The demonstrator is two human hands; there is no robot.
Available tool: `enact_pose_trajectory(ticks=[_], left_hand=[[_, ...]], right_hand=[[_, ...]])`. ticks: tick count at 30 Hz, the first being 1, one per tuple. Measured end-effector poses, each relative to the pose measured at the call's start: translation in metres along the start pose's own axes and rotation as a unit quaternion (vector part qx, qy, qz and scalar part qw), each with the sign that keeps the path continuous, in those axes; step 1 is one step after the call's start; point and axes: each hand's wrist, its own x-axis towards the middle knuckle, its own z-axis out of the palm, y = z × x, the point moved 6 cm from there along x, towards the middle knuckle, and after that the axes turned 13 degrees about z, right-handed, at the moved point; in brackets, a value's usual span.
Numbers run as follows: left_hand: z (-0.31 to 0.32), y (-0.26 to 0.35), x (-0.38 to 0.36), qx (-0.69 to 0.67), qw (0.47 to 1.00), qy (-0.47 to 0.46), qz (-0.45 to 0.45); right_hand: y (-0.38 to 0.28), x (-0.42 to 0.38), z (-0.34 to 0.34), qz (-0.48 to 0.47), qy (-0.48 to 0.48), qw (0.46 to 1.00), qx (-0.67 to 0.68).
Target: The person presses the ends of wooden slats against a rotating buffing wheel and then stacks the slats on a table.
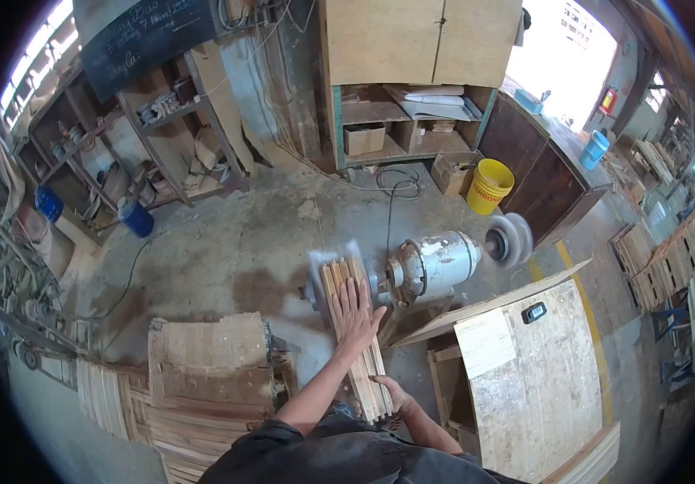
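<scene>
The left hand (pixel 355 310) lies flat, fingers spread, on top of a bundle of wood slats (pixel 357 343); its grip is wide, pressing down and clasping nothing. The right hand (pixel 392 393) holds the near end of the same slats from below and the side, fingers curled about that end. The slats run from the near end, at about 6 o'clock of the picture's middle, up toward 12 o'clock, where their far ends meet the blurred left wheel (pixel 323 278) of a bench grinder (pixel 432 264). Whether the slats touch the wheel cannot be told through the blur. The grinder's second wheel (pixel 510 239) stands out at 3 o'clock of its motor.

At 4 o'clock of the hands a worktop (pixel 541 379) carries a sheet of paper (pixel 484 340) and a small black device (pixel 534 312). At 8 o'clock of the hands, stacks of wood pieces (pixel 202 371) lie piled. A yellow bucket (pixel 489 186) stands on the floor at 1 o'clock of the grinder, beside a cardboard box. A cord (pixel 391 202) runs from the grinder across the floor toward a cabinet (pixel 412 89) at 12 o'clock. Shelves (pixel 162 129) with odds and ends stand at 10 o'clock, under a chalkboard (pixel 141 36).
</scene>
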Motion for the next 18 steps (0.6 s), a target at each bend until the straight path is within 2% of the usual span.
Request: enact_pose_trajectory(ticks=[2,3,4,6,8,10,11,13,14,16,18], left_hand=[[-0.001,-0.005,0.002,0.008,1.000,0.009,0.005],[-0.003,-0.010,0.010,0.015,1.000,0.006,0.019],[-0.007,-0.019,0.020,0.011,1.000,0.014,0.013],[-0.011,-0.035,0.041,0.016,0.999,0.009,0.026],[-0.011,-0.055,0.064,0.045,0.999,-0.015,-0.007],[-0.010,-0.056,0.073,0.059,0.997,-0.028,0.031],[-0.009,-0.056,0.075,0.068,0.997,-0.035,0.022],[-0.008,-0.050,0.069,0.075,0.996,-0.049,0.014],[-0.007,-0.042,0.065,0.080,0.995,-0.059,0.031],[-0.004,-0.038,0.052,0.088,0.994,-0.057,0.025],[-0.001,-0.030,0.036,0.106,0.992,-0.063,0.040]], right_hand=[[-0.005,-0.002,-0.007,0.024,0.074,0.995,-0.064],[-0.012,-0.001,-0.025,0.043,0.174,0.982,-0.061],[-0.026,0.004,-0.028,0.049,0.185,0.975,-0.110],[-0.059,0.006,-0.013,0.067,0.366,0.915,-0.156],[-0.095,0.022,-0.038,-0.021,0.404,0.877,-0.260],[-0.119,0.027,-0.105,-0.005,0.468,0.806,-0.363],[-0.118,0.029,-0.105,-0.028,0.463,0.816,-0.345],[-0.117,0.023,-0.099,-0.003,0.477,0.786,-0.393],[-0.112,0.014,-0.089,-0.017,0.477,0.793,-0.379],[-0.091,0.007,-0.060,-0.025,0.418,0.820,-0.389],[-0.071,0.008,-0.076,-0.019,0.420,0.829,-0.369]])
